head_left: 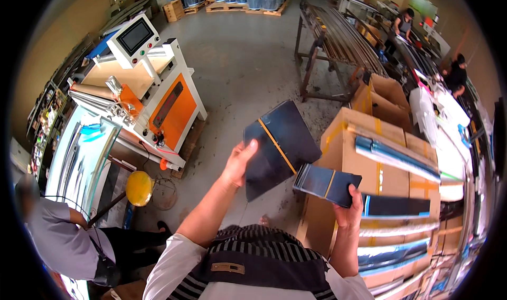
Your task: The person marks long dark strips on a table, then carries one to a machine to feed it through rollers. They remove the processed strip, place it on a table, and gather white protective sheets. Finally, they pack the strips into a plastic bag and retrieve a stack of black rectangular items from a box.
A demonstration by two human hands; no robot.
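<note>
My left hand (242, 162) grips a large stack of dark, glossy rectangular sheets (264, 165) by its left edge, thumb on top. A yellow band (277, 146) runs round that stack. In my right hand (349, 207) is a smaller bundle of dark narrow sheets (317, 181), also with a yellow band across it. The thumb lies over the bundle's right end. The smaller bundle's left end comes close to the larger stack's lower right corner; whether they touch I cannot tell. The fingers under both bundles are hidden.
Cardboard boxes (348, 157) at my right carry long wrapped strips (396, 157). A metal rack of bars (343, 41) stands beyond. On the left are an orange and white machine (177, 104), a round yellow disc (139, 188) and a person in grey (63, 231). Two people work far right.
</note>
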